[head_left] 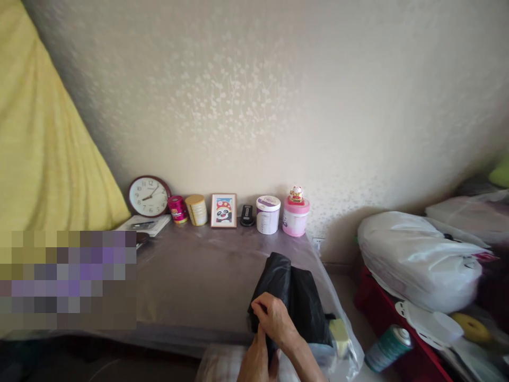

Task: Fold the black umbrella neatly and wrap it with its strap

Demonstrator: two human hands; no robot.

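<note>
pixelated patch [67, 278], left hand [254, 363] cut by edge, black bag [304, 297] partly covered

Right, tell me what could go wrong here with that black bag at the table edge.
The black bag sits at the front edge of the table, pinched by the right hand with the left hand just below; it may slide off if the grip loosens. The yellow sponge beside it lies near the edge too and could get knocked to the floor.
</note>
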